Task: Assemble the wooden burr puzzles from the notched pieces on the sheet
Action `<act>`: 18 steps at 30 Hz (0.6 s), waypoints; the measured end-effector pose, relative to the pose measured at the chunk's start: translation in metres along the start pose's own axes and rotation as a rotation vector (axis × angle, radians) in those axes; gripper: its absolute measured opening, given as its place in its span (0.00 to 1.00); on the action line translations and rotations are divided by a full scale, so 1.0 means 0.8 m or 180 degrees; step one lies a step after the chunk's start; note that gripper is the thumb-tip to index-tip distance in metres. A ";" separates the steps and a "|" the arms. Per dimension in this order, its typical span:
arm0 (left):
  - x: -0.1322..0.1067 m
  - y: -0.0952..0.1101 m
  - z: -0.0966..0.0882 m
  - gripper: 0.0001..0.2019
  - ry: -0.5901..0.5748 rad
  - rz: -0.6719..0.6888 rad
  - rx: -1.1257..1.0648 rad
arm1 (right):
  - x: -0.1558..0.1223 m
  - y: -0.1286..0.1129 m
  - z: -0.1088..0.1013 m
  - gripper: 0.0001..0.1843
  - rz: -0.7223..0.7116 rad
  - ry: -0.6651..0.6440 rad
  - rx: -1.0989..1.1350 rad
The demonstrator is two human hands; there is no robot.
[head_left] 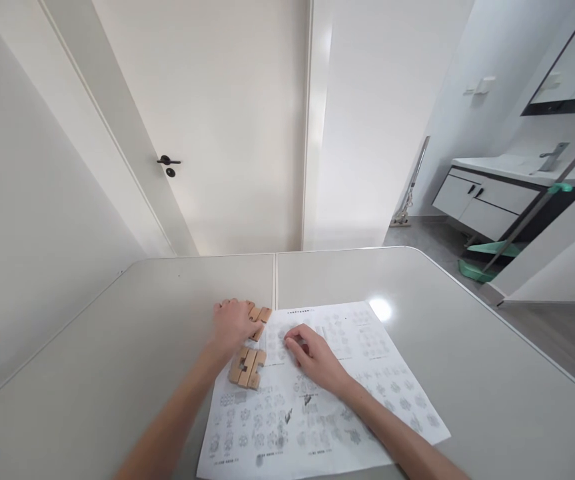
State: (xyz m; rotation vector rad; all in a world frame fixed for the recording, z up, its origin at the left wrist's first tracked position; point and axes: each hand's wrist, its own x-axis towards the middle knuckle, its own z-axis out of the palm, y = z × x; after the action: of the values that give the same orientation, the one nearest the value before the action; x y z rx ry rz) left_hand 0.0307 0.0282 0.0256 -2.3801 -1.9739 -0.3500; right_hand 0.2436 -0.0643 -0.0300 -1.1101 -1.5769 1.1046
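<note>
My left hand (231, 325) is bent over a group of notched wooden puzzle pieces (263, 313) at the top left of a printed sheet (327, 420). Its thumb lies against their near side, and the hand covers part of the group. Just below, a second group of notched wooden pieces (248, 368) lies side by side on the sheet's left edge, apart from my fingers. Over the upper middle of the paper, my right hand (316, 360) is curled, thumb and forefinger tips close together. Nothing shows between them.
The sheet carries rows of small grey diagrams and lies on a pale table (467, 360) with a seam down its middle. Beyond the table's far edge is a white door with a black handle (168, 161). To the right are a sink cabinet (490, 200), a mop (414, 187) and a green dustpan (477, 270).
</note>
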 end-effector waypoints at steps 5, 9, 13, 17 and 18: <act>0.008 0.013 -0.002 0.18 -0.0105 0.0102 -0.0025 | 0.003 0.005 0.002 0.17 0.0042 0.0041 0.0232; 0.006 0.021 -0.002 0.21 -0.0121 0.0180 -0.0034 | 0.005 0.008 0.003 0.18 0.0118 0.0156 0.0442; 0.001 0.035 -0.003 0.20 -0.0161 0.0332 -0.0069 | 0.007 0.008 -0.003 0.17 0.0057 0.0500 0.0293; -0.008 0.062 0.002 0.15 -0.0144 0.0481 -0.0135 | 0.011 0.012 -0.017 0.15 0.0039 0.0950 -0.0113; -0.010 0.069 0.005 0.13 -0.0143 0.0520 -0.0158 | 0.013 0.014 -0.021 0.15 0.0045 0.1048 -0.0223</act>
State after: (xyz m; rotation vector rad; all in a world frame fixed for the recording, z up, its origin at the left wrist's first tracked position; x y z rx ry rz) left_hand 0.0838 0.0101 0.0271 -2.5799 -1.7917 -0.3455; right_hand 0.2597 -0.0493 -0.0358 -1.2792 -1.3569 0.8303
